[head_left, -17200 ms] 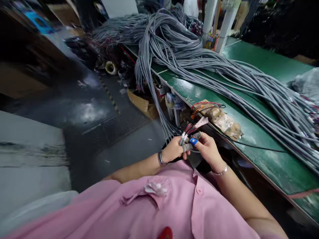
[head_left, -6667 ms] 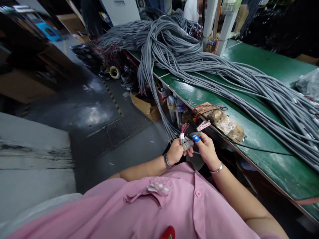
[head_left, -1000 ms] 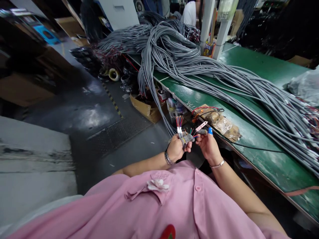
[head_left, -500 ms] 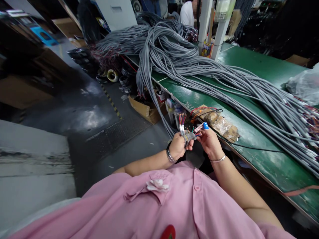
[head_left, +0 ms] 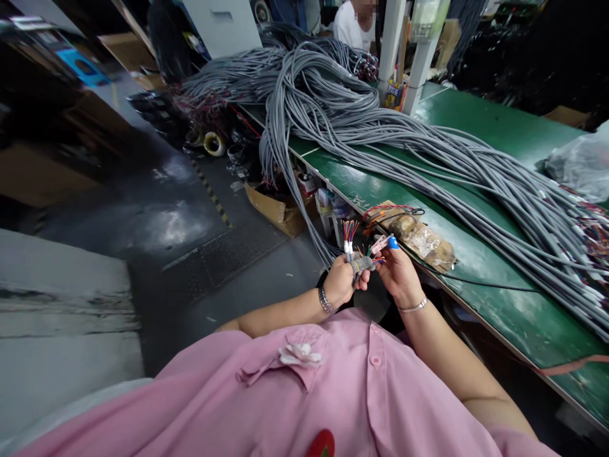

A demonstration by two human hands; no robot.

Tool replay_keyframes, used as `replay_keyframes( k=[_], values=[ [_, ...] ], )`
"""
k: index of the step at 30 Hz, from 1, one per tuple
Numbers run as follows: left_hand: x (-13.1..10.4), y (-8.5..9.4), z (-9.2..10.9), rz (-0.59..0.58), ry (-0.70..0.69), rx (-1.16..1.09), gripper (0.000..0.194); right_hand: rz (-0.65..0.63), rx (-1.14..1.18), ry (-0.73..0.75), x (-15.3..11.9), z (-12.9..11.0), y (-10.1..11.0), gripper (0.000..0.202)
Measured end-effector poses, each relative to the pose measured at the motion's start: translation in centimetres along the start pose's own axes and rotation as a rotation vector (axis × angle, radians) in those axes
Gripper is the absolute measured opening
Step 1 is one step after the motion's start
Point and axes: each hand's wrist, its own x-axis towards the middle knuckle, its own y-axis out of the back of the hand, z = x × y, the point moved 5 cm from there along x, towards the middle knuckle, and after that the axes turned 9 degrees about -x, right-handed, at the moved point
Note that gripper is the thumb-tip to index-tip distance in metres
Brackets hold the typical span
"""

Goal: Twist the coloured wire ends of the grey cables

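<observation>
My left hand (head_left: 339,280) is closed around several grey cables, whose white-banded ends (head_left: 349,247) stand up with bare multicoloured wires (head_left: 351,230) fanned out. A thicker grey piece (head_left: 362,264) with a yellow mark lies across its fingers, and orange and blue wires stick out toward the right. My right hand (head_left: 399,274) is pinched close beside it, a blue cover (head_left: 392,242) on the thumb. Between thumb and fingers it grips a small pale pink strip-like piece (head_left: 379,244), too small to identify. Part of the fingers on both hands is hidden.
Long bundles of grey cable (head_left: 333,114) lie over the green table (head_left: 480,114) to my right. A taped brown block (head_left: 423,241) rests at the table edge near my hands. Below stands a cardboard box (head_left: 273,209). A person in white (head_left: 349,28) is at the far side.
My right hand has shifted slightly left and down; the wire ends in my left hand tilt slightly right. Both hands keep their grip. The person at the back has leaned left.
</observation>
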Motion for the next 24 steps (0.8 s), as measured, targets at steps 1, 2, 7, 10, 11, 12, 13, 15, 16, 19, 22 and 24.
replay_keyframes(
  k=[1, 2, 7, 10, 11, 12, 13, 15, 16, 19, 22, 24],
  values=[
    [-0.2, 0.1, 0.1, -0.001, -0.008, -0.004, 0.027, 0.001, 0.014, -0.021, 0.0, 0.1, 0.1, 0.029],
    [-0.5, 0.2, 0.1, -0.002, -0.015, -0.004, 0.027, 0.004, 0.023, -0.044, 0.0, 0.2, 0.1, 0.032],
    [-1.7, 0.6, 0.4, 0.012, -0.018, 0.001, 0.03, -0.035, 0.009, -0.138, 0.1, 0.4, 0.1, 0.046],
    [-1.8, 0.6, 0.9, 0.026, -0.044, -0.027, 0.028, -0.065, -0.03, -0.137, 0.0, 0.2, -0.1, 0.044],
    [-1.7, 0.5, 1.0, 0.025, -0.053, -0.031, 0.027, -0.056, -0.047, -0.112, 0.0, 0.1, -0.2, 0.04],
    [-1.7, 0.4, 1.1, 0.023, -0.06, -0.033, 0.026, -0.043, -0.065, -0.084, 0.0, -0.1, -0.2, 0.036],
    [-1.6, 0.3, 1.3, 0.021, -0.065, -0.033, 0.026, -0.03, -0.083, -0.06, -0.1, -0.1, -0.2, 0.033],
    [-1.4, 0.1, 1.4, 0.026, -0.068, -0.027, 0.026, -0.016, -0.107, -0.045, -0.1, -0.1, -0.2, 0.03],
    [-1.3, 0.1, 1.4, 0.029, -0.066, -0.025, 0.027, -0.014, -0.112, -0.051, -0.1, 0.0, -0.2, 0.031],
    [-1.0, 0.1, 1.2, 0.022, -0.054, -0.021, 0.027, -0.015, -0.113, -0.057, -0.1, 0.1, -0.2, 0.034],
    [-0.8, 0.2, 0.9, 0.0, -0.049, -0.038, 0.023, -0.008, -0.106, -0.04, -0.1, 0.0, -0.2, 0.034],
    [-0.6, 0.2, 0.7, -0.011, -0.047, -0.054, 0.023, -0.003, -0.112, -0.042, -0.1, 0.0, -0.2, 0.035]
  ],
)
